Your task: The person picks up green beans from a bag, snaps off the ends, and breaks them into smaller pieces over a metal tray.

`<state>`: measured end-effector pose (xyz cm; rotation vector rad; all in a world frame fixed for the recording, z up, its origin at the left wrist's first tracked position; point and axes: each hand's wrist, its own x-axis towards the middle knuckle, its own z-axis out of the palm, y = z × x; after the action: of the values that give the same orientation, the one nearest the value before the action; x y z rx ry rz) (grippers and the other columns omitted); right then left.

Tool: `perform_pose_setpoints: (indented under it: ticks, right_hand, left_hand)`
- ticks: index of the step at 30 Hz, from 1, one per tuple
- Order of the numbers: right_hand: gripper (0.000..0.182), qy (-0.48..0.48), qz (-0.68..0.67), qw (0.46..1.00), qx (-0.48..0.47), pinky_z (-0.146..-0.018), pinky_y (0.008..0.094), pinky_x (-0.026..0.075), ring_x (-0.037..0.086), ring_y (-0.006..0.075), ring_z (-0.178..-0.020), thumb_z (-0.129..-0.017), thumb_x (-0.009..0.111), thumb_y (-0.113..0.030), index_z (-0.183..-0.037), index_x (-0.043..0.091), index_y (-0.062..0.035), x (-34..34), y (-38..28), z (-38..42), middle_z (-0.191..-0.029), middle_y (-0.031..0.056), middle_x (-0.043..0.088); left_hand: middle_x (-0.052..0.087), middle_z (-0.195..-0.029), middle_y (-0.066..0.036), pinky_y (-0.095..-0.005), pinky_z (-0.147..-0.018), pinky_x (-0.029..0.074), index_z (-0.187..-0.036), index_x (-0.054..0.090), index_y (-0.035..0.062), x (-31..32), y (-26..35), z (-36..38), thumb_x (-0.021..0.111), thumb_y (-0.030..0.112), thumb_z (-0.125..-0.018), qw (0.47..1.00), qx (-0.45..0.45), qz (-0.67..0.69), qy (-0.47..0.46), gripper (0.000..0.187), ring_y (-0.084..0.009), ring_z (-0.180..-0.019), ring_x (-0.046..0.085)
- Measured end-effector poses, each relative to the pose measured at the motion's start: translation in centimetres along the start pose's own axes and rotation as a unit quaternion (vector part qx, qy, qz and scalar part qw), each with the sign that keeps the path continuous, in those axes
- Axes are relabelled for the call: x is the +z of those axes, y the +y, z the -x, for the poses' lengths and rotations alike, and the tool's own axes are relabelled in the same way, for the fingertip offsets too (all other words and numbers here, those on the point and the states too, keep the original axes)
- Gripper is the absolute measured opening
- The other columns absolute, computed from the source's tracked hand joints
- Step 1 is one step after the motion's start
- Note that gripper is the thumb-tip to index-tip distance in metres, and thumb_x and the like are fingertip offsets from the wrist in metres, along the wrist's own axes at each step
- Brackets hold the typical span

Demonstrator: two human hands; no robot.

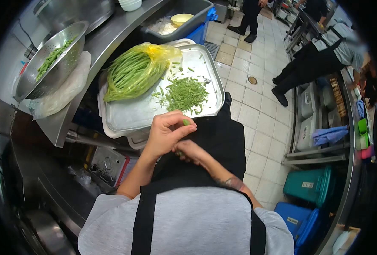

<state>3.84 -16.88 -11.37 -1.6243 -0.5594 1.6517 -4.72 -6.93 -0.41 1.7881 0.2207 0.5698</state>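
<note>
My left hand is closed in a pinch, with a green bean showing between thumb and fingers at the tray's near edge. Just below it my right hand is curled shut; something small and dark shows at its fingers, but I cannot make out what. In front of both lies a metal tray. A pile of short cut bean pieces covers its right part, with loose bits scattered around. On its left rests a yellow plastic bag, open towards the left, full of long whole green beans.
Left, a steel colander with cut beans tilts on a white bag on the steel counter. Behind the tray stands a grey tub holding a yellow bowl. Other people stand across the tiled floor.
</note>
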Motion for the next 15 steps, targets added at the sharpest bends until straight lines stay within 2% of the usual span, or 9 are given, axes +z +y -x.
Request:
perform_pose_setpoints:
  ticks: [1, 3, 5, 7, 8, 9, 11, 12, 15]
  right_hand:
    - [0.024, -0.035, -0.093, 0.995, -0.011, -0.036, 0.0193, 0.031, 0.045, 0.0061, -0.047, -0.087, 0.047, -0.026, -0.087, 0.061, -0.0065, 0.4, 3.5, -2.8, -0.062, -0.0016, 0.049]
    - [0.023, -0.078, -0.157, 0.981, -0.085, -0.036, 0.0178, 0.032, 0.046, 0.0059, -0.048, -0.087, 0.047, -0.025, -0.089, 0.059, -0.0064, -0.5, 2.6, -1.7, -0.064, -0.0018, 0.05]
    - [0.018, -0.096, -0.24, 0.954, -0.152, -0.036, 0.0165, 0.032, 0.046, 0.0061, -0.05, -0.088, 0.047, -0.024, -0.088, 0.054, -0.0071, -2.2, 0.3, -0.1, -0.07, -0.0002, 0.051]
    - [0.018, -0.081, -0.302, 0.919, -0.238, -0.037, 0.0169, 0.033, 0.048, 0.0069, -0.054, -0.089, 0.046, -0.022, -0.088, 0.052, -0.0057, -3.6, -1.5, 1.7, -0.072, 0.0015, 0.05]
    - [0.018, -0.061, -0.299, 0.908, -0.285, -0.037, 0.017, 0.033, 0.048, 0.0073, -0.056, -0.089, 0.045, -0.022, -0.089, 0.051, -0.0048, -4.3, -2.2, 2.3, -0.072, 0.0021, 0.05]
    - [0.019, -0.041, -0.296, 0.896, -0.33, -0.038, 0.0171, 0.034, 0.049, 0.0077, -0.058, -0.089, 0.045, -0.022, -0.089, 0.051, -0.0039, -4.7, -2.8, 2.8, -0.073, 0.0026, 0.05]
    - [0.026, 0.009, -0.293, 0.877, -0.381, -0.042, 0.0181, 0.036, 0.048, 0.0099, -0.061, -0.089, 0.045, -0.028, -0.089, 0.05, -0.0028, -5.0, -4.1, 3.6, -0.075, 0.0052, 0.049]
    - [0.026, 0.032, -0.307, 0.862, -0.401, -0.043, 0.0192, 0.038, 0.049, 0.0102, -0.062, -0.09, 0.044, -0.028, -0.089, 0.05, -0.0025, -4.8, -4.6, 3.8, -0.075, 0.0054, 0.05]
    - [0.026, 0.091, -0.325, 0.831, -0.442, -0.049, 0.0208, 0.04, 0.05, 0.0103, -0.062, -0.091, 0.043, -0.026, -0.087, 0.051, -0.0017, -2.9, -5.1, 3.3, -0.075, 0.0059, 0.053]
  left_hand:
    - [0.059, -0.072, -0.002, -0.0198, -0.053, 0.039, -0.08, 0.065, -0.0007, -0.2, 0.4, -0.5, 0.065, 0.006, -0.08, 1.0, 0.004, -0.003, 0.007, 0.006, -0.0051, -0.059, 0.052]
    - [0.056, -0.069, 0.001, -0.0195, -0.057, 0.038, -0.08, 0.063, 0.0011, -0.3, 0.6, -1.3, 0.061, 0.008, -0.083, 0.987, -0.046, 0.124, 0.09, 0.008, -0.0047, -0.064, 0.05]
    - [0.056, -0.073, 0.0, -0.0216, -0.06, 0.038, -0.084, 0.059, 0.0026, -1.1, -1.9, -1.7, 0.054, 0.013, -0.089, 0.982, -0.055, 0.158, 0.088, 0.012, -0.007, -0.065, 0.047]
    - [0.057, -0.082, -0.004, -0.0254, -0.061, 0.039, -0.088, 0.055, 0.0028, -1.3, -5.6, -1.9, 0.047, 0.015, -0.091, 0.912, -0.121, 0.374, 0.115, 0.015, -0.01, -0.066, 0.047]
    - [0.058, -0.094, -0.01, -0.0303, -0.071, 0.045, -0.093, 0.053, 0.0017, -1.6, -7.7, -1.3, 0.044, 0.014, -0.09, 0.883, -0.157, 0.435, 0.083, 0.016, -0.0173, -0.079, 0.054]
    - [0.058, -0.094, -0.01, -0.0303, -0.071, 0.045, -0.093, 0.053, 0.0017, -0.9, -8.3, -0.8, 0.044, 0.014, -0.09, 0.883, -0.16, 0.435, 0.08, 0.016, -0.0173, -0.079, 0.054]
    - [0.059, -0.097, -0.014, -0.0346, -0.082, 0.047, -0.093, 0.054, 0.0001, 1.2, -9.0, 0.2, 0.043, 0.015, -0.088, 0.782, -0.262, 0.556, 0.101, 0.019, -0.0251, -0.093, 0.057]
    - [0.057, -0.104, -0.019, -0.0432, -0.096, 0.041, -0.094, 0.053, -0.0021, 2.1, -9.7, 0.7, 0.039, 0.02, -0.088, 0.756, -0.275, 0.587, 0.094, 0.027, -0.0323, -0.105, 0.054]
    - [0.056, -0.105, -0.015, -0.0407, -0.095, 0.039, -0.105, 0.052, -0.0011, 5.3, -8.6, 0.8, 0.035, 0.033, -0.091, 0.698, -0.277, 0.636, 0.179, 0.041, -0.0275, -0.106, 0.052]
